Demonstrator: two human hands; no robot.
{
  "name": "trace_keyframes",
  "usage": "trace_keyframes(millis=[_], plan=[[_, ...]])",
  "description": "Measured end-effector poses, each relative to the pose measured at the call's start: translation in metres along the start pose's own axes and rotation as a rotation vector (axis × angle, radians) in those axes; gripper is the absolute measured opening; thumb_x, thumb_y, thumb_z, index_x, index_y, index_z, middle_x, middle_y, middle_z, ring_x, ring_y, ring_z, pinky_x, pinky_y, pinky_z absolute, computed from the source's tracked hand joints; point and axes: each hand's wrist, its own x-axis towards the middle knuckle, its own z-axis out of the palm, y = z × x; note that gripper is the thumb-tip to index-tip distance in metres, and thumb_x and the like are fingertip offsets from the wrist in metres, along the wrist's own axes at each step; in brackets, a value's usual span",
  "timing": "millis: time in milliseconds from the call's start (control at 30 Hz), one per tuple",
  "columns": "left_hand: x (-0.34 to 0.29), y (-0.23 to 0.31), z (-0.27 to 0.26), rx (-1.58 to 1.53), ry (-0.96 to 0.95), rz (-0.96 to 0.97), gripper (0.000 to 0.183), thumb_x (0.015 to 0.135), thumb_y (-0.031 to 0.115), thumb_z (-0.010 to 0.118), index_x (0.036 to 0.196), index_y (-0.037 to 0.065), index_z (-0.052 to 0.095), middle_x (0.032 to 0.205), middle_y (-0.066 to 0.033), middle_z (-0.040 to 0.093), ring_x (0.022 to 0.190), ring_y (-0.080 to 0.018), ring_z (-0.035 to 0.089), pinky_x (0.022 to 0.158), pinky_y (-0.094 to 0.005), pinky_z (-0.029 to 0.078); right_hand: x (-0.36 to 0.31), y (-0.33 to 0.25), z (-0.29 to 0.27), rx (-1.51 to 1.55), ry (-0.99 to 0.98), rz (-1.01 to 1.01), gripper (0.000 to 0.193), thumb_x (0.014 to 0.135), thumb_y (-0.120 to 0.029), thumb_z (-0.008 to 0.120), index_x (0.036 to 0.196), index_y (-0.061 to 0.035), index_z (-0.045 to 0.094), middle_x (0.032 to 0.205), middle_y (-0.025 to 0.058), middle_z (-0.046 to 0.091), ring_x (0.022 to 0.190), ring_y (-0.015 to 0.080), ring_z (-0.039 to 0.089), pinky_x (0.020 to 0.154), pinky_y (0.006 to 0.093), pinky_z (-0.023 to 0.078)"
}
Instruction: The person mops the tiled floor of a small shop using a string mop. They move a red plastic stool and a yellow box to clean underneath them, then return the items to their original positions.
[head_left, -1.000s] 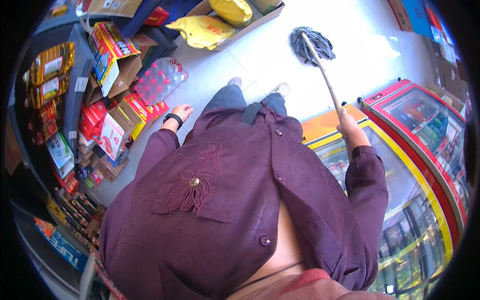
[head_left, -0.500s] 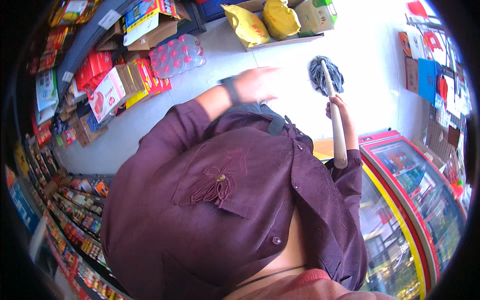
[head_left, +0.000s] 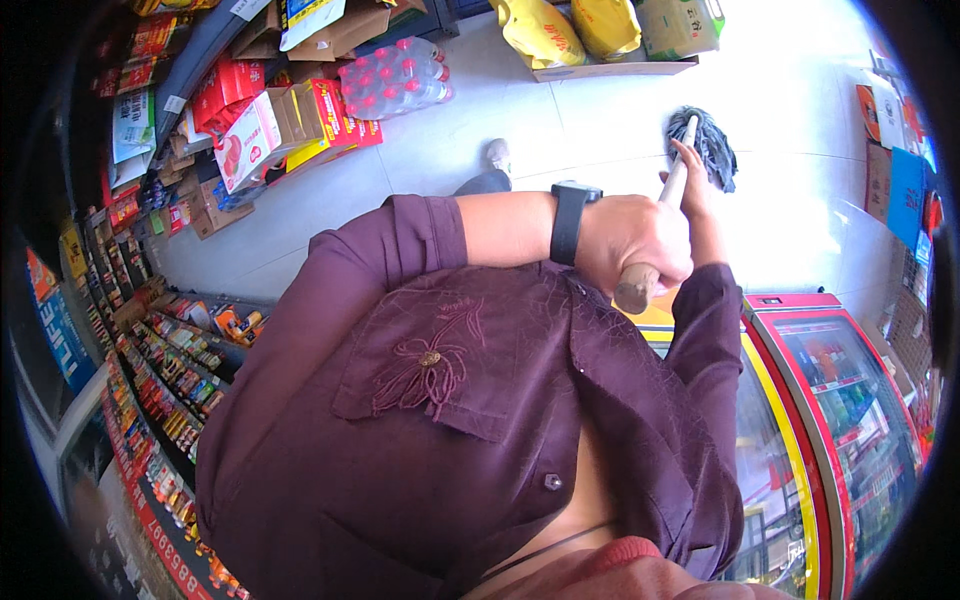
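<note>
A mop with a pale stick handle stretches away from me, its grey-black string head resting on the floor. Near the handle's upper end, my left hand, with a dark watch on the wrist, is closed around it; the blunt end pokes out toward my chest. Farther down the stick, closer to the mop head, my right hand grips it too, its fingers partly hidden by the handle and my left hand.
Glass-fronted coolers stand on the right. Shrink-wrapped bottles and opened cartons line the left, near stocked shelves. Ahead, a low box holds yellow bags. Part of a shoe shows on the pale tiles.
My left hand has come from open in the air to a grip on the handle's upper end. My right hand and the mop head now appear farther right in view.
</note>
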Motion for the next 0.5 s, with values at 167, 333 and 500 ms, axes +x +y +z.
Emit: trace_keyframes(millis=[167, 333, 500], plan=[[-0.027, 0.018, -0.010, 0.050, 0.011, -0.040, 0.016, 0.058, 0.016, 0.065, 0.065, 0.012, 0.052, 0.071, -0.0054, 0.054, 0.071, -0.0275, 0.056, 0.065, -0.0393, 0.045, 0.008, -0.017, 0.024, -0.043, -0.119, -0.030, 0.049, 0.076, -0.031, 0.075, 0.115, -0.0073, 0.059, 0.126, 0.0239, 0.049, 0.118, 0.0388, 0.049, 0.100, 0.0389, 0.039], [-0.063, 0.047, -0.033, 0.064, 0.074, -0.020, 0.011, 0.064, 0.015, 0.064, 0.067, 0.009, 0.054, 0.070, -0.0076, 0.054, 0.071, -0.0291, 0.056, 0.066, -0.0402, 0.046, 0.001, -0.071, 0.059, 0.050, -0.092, -0.094, 0.037, 0.078, -0.029, 0.073, 0.106, -0.0057, 0.063, 0.120, 0.0251, 0.054, 0.115, 0.0384, 0.051, 0.099, 0.0392, 0.040], [-0.115, 0.094, -0.067, 0.082, 0.124, -0.115, 0.013, 0.062, 0.009, 0.067, 0.069, 0.007, 0.056, 0.071, -0.0085, 0.055, 0.069, -0.0288, 0.056, 0.065, -0.0394, 0.045, -0.008, -0.145, 0.106, 0.134, -0.173, -0.115, 0.032, 0.079, -0.027, 0.071, 0.098, -0.0018, 0.064, 0.099, 0.0194, 0.061, 0.096, 0.0362, 0.059, 0.087, 0.0402, 0.045]])
